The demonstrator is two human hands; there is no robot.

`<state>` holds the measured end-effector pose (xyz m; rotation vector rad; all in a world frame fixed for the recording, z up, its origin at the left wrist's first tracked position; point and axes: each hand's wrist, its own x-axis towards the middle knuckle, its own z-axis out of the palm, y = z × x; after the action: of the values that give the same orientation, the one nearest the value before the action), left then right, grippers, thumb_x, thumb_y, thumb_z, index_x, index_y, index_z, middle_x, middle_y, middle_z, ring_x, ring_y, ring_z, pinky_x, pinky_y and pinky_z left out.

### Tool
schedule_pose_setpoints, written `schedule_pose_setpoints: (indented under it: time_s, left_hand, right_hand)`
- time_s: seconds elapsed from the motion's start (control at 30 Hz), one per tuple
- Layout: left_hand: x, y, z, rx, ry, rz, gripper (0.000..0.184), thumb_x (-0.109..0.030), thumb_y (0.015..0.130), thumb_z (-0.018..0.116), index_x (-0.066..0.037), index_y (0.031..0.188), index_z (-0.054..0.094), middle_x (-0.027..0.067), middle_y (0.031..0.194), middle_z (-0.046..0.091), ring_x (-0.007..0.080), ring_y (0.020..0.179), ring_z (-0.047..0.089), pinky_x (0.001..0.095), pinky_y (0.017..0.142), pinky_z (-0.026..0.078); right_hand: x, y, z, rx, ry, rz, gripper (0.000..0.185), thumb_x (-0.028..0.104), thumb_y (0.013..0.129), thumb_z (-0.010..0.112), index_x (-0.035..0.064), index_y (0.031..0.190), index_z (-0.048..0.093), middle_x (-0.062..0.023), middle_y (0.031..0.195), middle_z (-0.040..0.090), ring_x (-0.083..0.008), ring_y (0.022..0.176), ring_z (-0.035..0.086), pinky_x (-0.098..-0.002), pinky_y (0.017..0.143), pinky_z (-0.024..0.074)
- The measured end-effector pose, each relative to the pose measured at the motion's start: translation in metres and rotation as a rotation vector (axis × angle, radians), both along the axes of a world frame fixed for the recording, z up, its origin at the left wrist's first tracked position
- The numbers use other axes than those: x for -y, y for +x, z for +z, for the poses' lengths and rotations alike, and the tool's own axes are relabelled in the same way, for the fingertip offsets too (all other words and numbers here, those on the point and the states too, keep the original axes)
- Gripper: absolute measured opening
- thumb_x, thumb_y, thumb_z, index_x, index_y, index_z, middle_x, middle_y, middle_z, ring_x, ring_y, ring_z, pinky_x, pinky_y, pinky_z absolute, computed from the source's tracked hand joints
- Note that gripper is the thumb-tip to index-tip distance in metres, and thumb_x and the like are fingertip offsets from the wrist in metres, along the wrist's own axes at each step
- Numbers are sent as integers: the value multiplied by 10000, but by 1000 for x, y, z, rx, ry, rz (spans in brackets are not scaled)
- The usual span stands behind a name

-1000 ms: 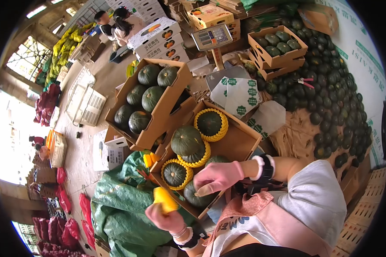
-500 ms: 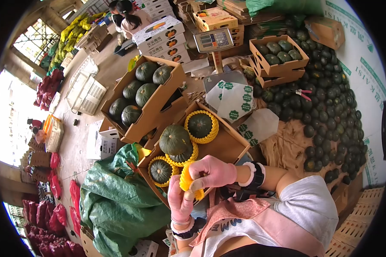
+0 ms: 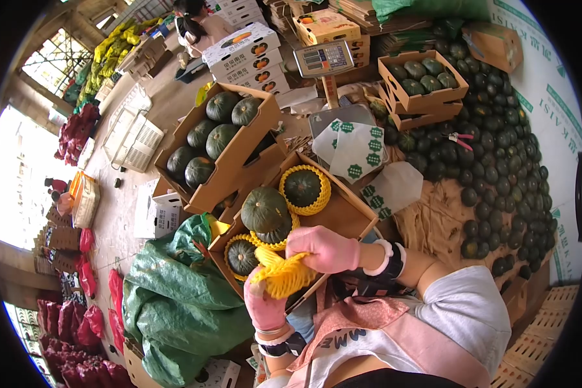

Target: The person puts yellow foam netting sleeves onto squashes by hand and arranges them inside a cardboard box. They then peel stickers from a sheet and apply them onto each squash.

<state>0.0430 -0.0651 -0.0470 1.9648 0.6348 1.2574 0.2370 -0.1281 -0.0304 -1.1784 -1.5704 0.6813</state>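
Yellow foam net (image 3: 283,275) is spanning the person's hands over a carton (image 3: 346,216) of green pumpkins (image 3: 264,209); left hand (image 3: 265,309) and right hand (image 3: 324,249) are both gripping it. Shirt (image 3: 352,343) lettering is reading "MME"; farther out, white boxes (image 3: 242,55) are bearing Chinese characters, and a white sheet (image 3: 556,107) is showing "AISI".

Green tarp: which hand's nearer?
Left. In the head view, the left hand is just off the green tarp's right edge; the right hand is farther up and right, on the far side of the yellow net.
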Motion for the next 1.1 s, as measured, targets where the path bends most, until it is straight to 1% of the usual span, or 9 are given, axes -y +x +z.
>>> schedule_pose_setpoints:
  time_s: [0.07,0.13,0.4,0.43,0.53,0.67,0.8,0.93,1.1]
  left_hand:
    - [-15,-18,3,455,-1092,-617,401,-294,820,733,79,925,631,153,1051,635,223,1003,609,338,846,504]
    - [-13,-6,10,326,-687,-620,500,-361,828,736,97,997,625,183,1111,637,240,1009,611,348,861,485]
    - [-2,7,25,238,-386,-372,354,-291,908,663,49,991,616,138,1006,625,206,910,589,307,820,461]
    - [-4,8,31,161,-338,-284,319,-262,918,646,50,970,608,118,972,613,184,876,568,292,793,452]
    - [-1,2,31,75,-375,-158,264,-219,938,610,41,980,585,73,921,579,128,786,506,254,712,416]
    - [8,0,31,349,-948,-659,402,-280,881,704,19,1111,565,68,1043,573,147,894,534,286,812,434]
    - [-11,10,34,17,-33,-673,398,-161,747,805,-30,1070,614,113,998,614,346,925,596,389,948,421]
    - [-6,1,35,120,-418,-650,198,-29,795,715,-17,958,603,114,958,604,276,915,602,367,802,478]
    - [-6,23,34,121,-181,-614,188,-128,814,725,-36,930,609,166,1081,623,296,933,599,360,846,484]
  right_hand:
    - [8,4,0,-819,-311,336,244,-77,718,638,-34,957,656,-74,940,685,-179,908,642,-324,839,500]
    - [18,7,-2,-1311,-409,536,306,-77,734,656,-44,1037,660,-58,1006,703,-133,922,639,-291,849,500]
    - [15,6,-11,-613,73,644,312,5,817,719,-26,1120,648,-83,1109,672,-132,968,624,-266,840,505]
    - [20,11,-12,-599,-101,636,348,14,804,742,-9,1137,643,-80,1113,657,-141,974,618,-282,857,495]
    - [25,6,-1,-775,-320,347,324,33,803,738,-16,1107,639,-31,1012,676,-120,958,618,-272,859,491]
    - [19,-2,-4,-972,-268,147,165,42,805,728,1,954,669,-40,985,670,-111,912,614,-255,818,498]
    - [17,-4,-12,-1111,-193,373,157,40,842,696,17,996,679,-85,1049,670,-194,956,628,-314,858,503]
    - [29,10,-18,-1421,-602,511,217,69,890,631,-55,1066,656,-127,1104,678,-248,1018,650,-374,937,498]
    - [29,8,-14,-1376,-693,441,175,118,875,659,-21,981,669,-106,1007,679,-187,918,653,-311,833,526]
